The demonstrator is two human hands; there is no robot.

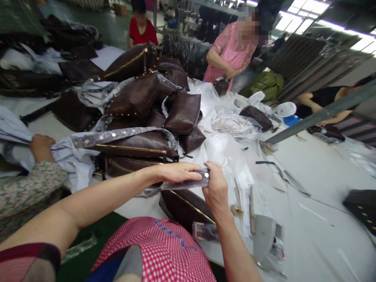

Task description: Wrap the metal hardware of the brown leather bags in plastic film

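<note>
the wearer has on a red-and-white gingham apron (158,254), small checks all over, with a line of blue lettering (176,235) across it (too blurred to read). beside the checks show 2 plain areas, 1 deep blue (110,268) and 1 grey (132,262). the left sleeve (29,258) is short, in maroon, dusty pink and taupe blocks with a dark band. the left hand (182,173) and right hand (216,186) are bare.
</note>
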